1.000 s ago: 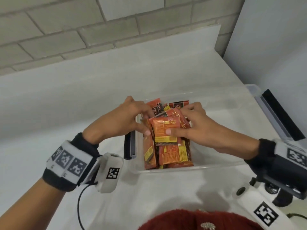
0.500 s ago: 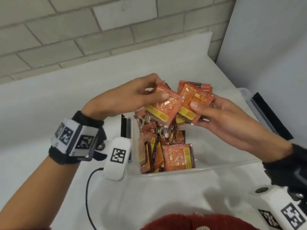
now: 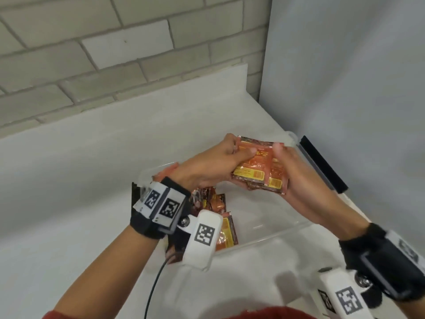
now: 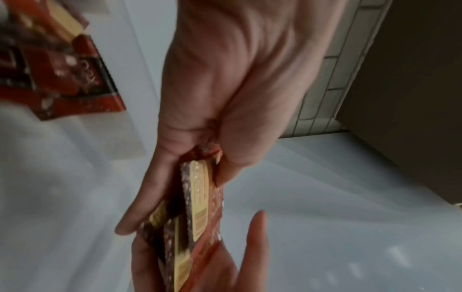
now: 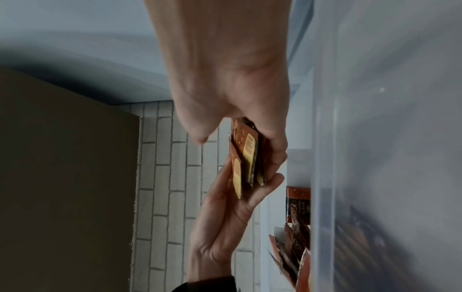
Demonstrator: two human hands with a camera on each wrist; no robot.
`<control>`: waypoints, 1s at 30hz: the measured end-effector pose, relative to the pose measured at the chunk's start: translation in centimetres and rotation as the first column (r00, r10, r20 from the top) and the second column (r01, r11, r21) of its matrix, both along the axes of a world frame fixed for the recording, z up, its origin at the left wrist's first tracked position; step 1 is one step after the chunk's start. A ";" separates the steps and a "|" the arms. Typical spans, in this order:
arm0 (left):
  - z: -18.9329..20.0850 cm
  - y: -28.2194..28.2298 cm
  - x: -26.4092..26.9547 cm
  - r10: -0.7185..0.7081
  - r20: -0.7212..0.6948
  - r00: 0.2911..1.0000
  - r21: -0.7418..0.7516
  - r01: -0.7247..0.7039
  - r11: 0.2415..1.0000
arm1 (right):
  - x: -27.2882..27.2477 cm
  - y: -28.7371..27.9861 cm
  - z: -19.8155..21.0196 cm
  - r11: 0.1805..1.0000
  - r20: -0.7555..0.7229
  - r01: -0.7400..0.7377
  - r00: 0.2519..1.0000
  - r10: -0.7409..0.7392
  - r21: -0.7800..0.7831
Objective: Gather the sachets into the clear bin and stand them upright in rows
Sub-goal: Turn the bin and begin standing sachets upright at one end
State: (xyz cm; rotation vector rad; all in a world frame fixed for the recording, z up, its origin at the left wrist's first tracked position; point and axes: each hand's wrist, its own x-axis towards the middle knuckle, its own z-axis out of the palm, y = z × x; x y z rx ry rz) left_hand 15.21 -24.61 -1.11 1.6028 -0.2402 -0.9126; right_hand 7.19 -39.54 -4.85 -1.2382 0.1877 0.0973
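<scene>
the fingers (image 3: 239, 155) of the left hand (image 3: 207, 166) curl over the near face of a small stack of orange and yellow foil sachets (image 3: 259, 171), thumb pressed on top, pinching its left edge. the right hand (image 3: 296, 180) cups the same stack from beneath and from the right, its thumb (image 3: 277, 149) laid along the upper right corner and its fingers folded under the stack. in the left wrist view the stack (image 4: 197, 213) shows edge-on between the left hand (image 4: 225, 89) and the right fingers (image 4: 255, 237) rising from below. the right wrist view shows the same: the stack (image 5: 246, 156) sandwiched between the right hand (image 5: 230, 69) above and the left hand (image 5: 225, 213) below.

the stack is held in the air above the right half of the clear plastic rectangular bin (image 3: 264, 236), not touching it. more red and orange sachets (image 3: 213, 203) sit at the left end of the bin, partly hidden behind the left wrist; some look upright, others lean, and rows cannot be made out. they also show through the bin wall (image 5: 325, 177) in the right wrist view, as leaning sachets (image 5: 292, 254).

the bin stands on a white tabletop (image 3: 80, 180). a black-edged clear lid (image 3: 322, 164) lies just beside the bin on the right. a pale brick wall (image 3: 115, 54) stands behind, and a plain grey panel (image 3: 345, 77) to the right.
</scene>
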 end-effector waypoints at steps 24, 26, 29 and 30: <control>-3.1 -0.3 1.3 -0.065 -0.244 0.967 -0.397 -0.038 0.917 | 0.2 -0.5 -1.6 0.952 0.117 0.076 0.992 -0.043 -0.297; -3.1 0.1 1.6 -0.027 -0.281 0.959 -0.400 -0.092 0.912 | 0.2 -0.5 -1.5 0.956 0.104 0.087 0.993 -0.060 -0.280; -3.2 0.3 1.8 -0.018 -0.255 0.967 -0.398 -0.088 0.913 | 0.3 -0.7 -1.5 0.958 0.097 0.119 0.991 -0.097 -0.262; -3.2 0.3 1.7 -0.015 -0.238 0.971 -0.394 -0.083 0.915 | 0.3 -0.7 -1.4 0.957 0.101 0.135 0.989 -0.112 -0.259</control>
